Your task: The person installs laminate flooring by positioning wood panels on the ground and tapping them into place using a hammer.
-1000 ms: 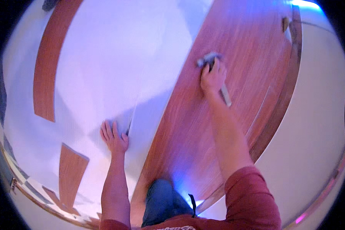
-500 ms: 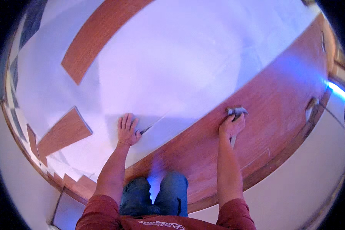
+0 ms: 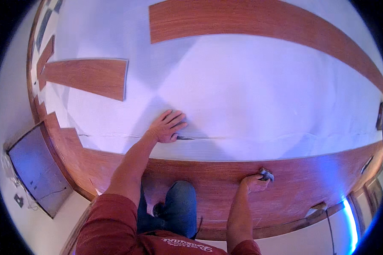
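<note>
My left hand [image 3: 168, 126] lies flat on the pale underlay sheet [image 3: 251, 85], its fingers stretched out. By its thumb a dark, narrow sliver shows along a seam in the sheet; I cannot tell if it is a gap or a thin object. In my right hand [image 3: 256, 183] is a hammer [image 3: 266, 174], gripped close under its metal head; the handle is mostly hidden. This hand is over the laid reddish-brown floor planks [image 3: 212, 172], near their edge with the underlay. My knees are on those planks.
A long loose plank [image 3: 242, 19] lies across the underlay at the far side. A short cut plank [image 3: 89, 76] rests at the left, over another piece [image 3: 44, 59]. Stepped plank ends [image 3: 66, 136] run along the left wall, beside a dark panel [image 3: 40, 170] with cables.
My view has turned to the left, so the planks' edge now runs nearly level across the picture. My left hand stays flat on the underlay, and my right hand still grips the hammer.
</note>
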`<move>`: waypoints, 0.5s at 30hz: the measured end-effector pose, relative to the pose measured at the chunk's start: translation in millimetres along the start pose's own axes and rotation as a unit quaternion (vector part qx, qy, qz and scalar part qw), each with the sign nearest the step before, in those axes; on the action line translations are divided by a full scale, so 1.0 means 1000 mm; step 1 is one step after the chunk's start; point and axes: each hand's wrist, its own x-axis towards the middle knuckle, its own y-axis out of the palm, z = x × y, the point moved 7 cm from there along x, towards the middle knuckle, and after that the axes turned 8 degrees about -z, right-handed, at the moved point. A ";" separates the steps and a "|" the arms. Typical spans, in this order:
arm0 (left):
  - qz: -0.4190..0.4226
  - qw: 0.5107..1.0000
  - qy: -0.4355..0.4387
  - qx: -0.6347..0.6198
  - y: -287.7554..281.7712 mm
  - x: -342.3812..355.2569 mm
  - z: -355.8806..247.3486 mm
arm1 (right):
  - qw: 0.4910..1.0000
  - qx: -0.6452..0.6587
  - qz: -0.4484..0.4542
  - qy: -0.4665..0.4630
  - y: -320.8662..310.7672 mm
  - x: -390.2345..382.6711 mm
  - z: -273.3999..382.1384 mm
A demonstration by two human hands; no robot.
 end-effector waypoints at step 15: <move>-0.049 0.995 0.043 0.072 -0.022 -0.009 -0.017 | 0.997 0.008 -0.033 -0.064 -0.021 0.000 0.013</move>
